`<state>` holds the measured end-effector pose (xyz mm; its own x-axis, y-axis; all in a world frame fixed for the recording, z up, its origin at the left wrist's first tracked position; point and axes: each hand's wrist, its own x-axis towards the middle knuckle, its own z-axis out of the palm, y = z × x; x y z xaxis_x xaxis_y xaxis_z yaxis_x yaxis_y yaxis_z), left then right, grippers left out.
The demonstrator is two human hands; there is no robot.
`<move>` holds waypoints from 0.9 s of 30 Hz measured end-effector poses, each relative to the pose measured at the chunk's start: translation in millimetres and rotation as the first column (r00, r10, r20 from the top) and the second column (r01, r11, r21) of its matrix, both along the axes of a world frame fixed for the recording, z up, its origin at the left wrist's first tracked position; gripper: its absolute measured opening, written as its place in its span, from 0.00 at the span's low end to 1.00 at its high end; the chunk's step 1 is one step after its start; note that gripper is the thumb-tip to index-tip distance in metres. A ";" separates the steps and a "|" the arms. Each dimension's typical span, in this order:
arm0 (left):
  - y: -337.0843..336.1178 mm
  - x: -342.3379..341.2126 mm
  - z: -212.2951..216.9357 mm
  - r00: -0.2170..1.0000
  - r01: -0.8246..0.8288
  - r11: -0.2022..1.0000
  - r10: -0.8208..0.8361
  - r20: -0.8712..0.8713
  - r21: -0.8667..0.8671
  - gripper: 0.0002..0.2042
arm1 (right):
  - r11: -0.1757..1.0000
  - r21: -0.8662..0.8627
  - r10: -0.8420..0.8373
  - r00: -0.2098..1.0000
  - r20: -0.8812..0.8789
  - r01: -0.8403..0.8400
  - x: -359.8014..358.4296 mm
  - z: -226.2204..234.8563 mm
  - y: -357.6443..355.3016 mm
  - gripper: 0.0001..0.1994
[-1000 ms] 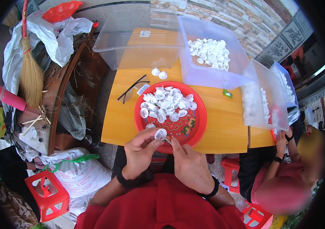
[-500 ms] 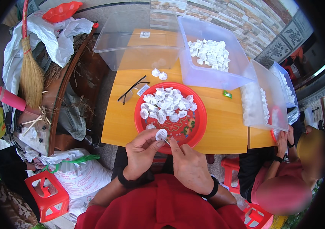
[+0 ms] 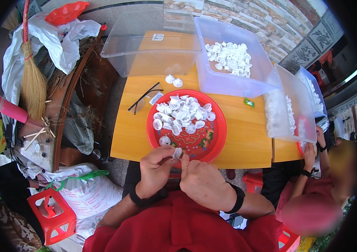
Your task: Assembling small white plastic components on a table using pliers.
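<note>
A small round white plastic part [image 3: 177, 153] is pinched between the thumb and fingers of my left hand [image 3: 154, 173], above the near rim of a red round tray [image 3: 219, 143]. My right hand [image 3: 208, 184] is closed beside it, its fingertips against the part's right side. Whatever those fingers grip is mostly hidden; a thin sliver shows at their tips. Inside the tray lies a heap of similar white plastic parts [image 3: 182, 111], with one loose part [image 3: 164, 140] close to my left fingers. The tray's floor has a printed flower pattern.
Behind the tray stands a bluish plastic bin [image 3: 237, 86] with many white parts; left of it is a transparent bin [image 3: 153, 59]. Glasses [image 3: 145, 97], two loose parts [image 3: 174, 80] and a green packet [image 3: 249, 102] lie on the wooden table [image 3: 245, 138]. At right, a co-worker's hands [image 3: 310, 153] work.
My left hand has tilted the white part so it shows more edge-on. My right hand has turned and shifted slightly left, closer to the part.
</note>
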<state>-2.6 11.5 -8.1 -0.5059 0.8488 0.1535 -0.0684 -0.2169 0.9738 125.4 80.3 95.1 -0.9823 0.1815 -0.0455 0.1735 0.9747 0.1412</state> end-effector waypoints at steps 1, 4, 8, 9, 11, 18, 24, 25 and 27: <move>0.2 -0.1 -0.5 1.000 0.001 1.000 -0.001 0.000 0.000 0.10 | 1.000 0.000 -0.001 1.000 0.000 0.001 -0.1 -0.8 1.6 0.24; 0.7 -0.8 0.1 0.999 0.014 1.000 -0.015 0.049 0.012 0.10 | 1.000 -0.007 0.023 1.000 0.014 -0.023 1.9 -0.9 7.8 0.24; 5.7 -10.3 13.9 0.984 0.131 0.991 -0.135 0.115 0.040 0.12 | 0.955 -0.274 -0.134 0.989 -0.056 0.114 11.8 0.3 14.3 0.21; 6.9 -11.2 16.0 0.960 0.171 0.984 -0.180 0.213 0.056 0.13 | 0.928 -0.333 -0.219 0.968 -0.119 0.169 16.4 -2.2 12.6 0.22; 5.8 -14.3 11.4 0.946 0.180 0.981 -0.193 0.262 0.072 0.14 | 0.883 -0.408 -0.305 0.944 -0.127 0.231 21.8 -5.8 7.7 0.23; 5.0 -14.4 9.5 0.914 0.174 0.976 -0.210 0.348 0.132 0.13 | 0.781 -0.566 -0.477 0.838 -0.265 0.265 29.4 -15.8 -2.6 0.22; 3.5 -14.2 11.1 0.920 0.189 0.972 -0.224 0.321 0.139 0.11 | 0.812 -0.532 -0.437 0.853 -0.285 0.238 25.3 -19.3 -7.9 0.22; 3.0 -14.5 10.9 0.920 0.190 0.972 -0.226 0.319 0.139 0.11 | 0.814 -0.528 -0.443 0.848 -0.291 0.244 24.7 -19.1 -8.2 0.21; 2.4 -14.5 10.2 0.929 0.204 0.969 -0.236 0.286 0.138 0.11 | 0.818 -0.517 -0.441 0.851 -0.285 0.251 23.8 -16.9 -8.2 0.21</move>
<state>-17.1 13.8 2.0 -0.3444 0.9313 0.1186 -0.4091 -0.2626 0.8739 149.2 72.1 78.2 -0.8114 0.5652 0.1489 0.4576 0.7728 -0.4398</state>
